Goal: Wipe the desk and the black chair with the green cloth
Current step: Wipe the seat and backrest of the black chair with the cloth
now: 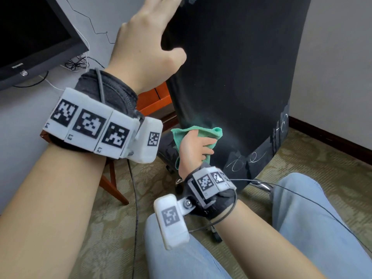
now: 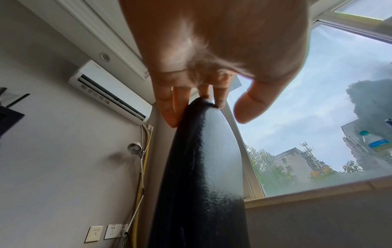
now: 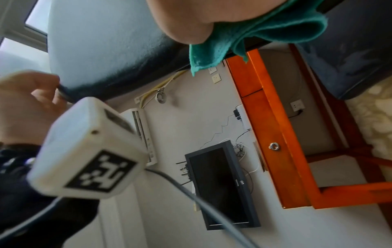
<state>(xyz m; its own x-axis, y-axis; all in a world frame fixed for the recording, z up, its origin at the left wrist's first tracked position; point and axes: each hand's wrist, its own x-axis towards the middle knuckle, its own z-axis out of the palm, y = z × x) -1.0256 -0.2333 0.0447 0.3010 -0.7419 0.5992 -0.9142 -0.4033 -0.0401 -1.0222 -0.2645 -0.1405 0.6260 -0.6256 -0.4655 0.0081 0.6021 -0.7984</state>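
Note:
The black chair (image 1: 231, 67) stands with the rear of its backrest facing me. My left hand (image 1: 161, 27) holds the backrest's upper left edge. In the left wrist view my left hand (image 2: 203, 80) has its fingers hooked over the black chair's (image 2: 203, 167) rim, thumb apart. My right hand (image 1: 196, 147) grips the bunched green cloth (image 1: 203, 131) and presses it against the lower left of the backrest. In the right wrist view the green cloth (image 3: 275, 30) hangs below my right hand (image 3: 201, 20). The orange wooden desk (image 1: 155, 101) is behind the chair on the left.
A dark monitor (image 1: 30, 37) with loose cables hangs on the grey wall at left. My knees in light jeans (image 1: 312, 218) are close to the chair's chrome base (image 1: 261, 186) on patterned carpet. An air conditioner (image 2: 110, 94) and a window (image 2: 318, 100) are higher up.

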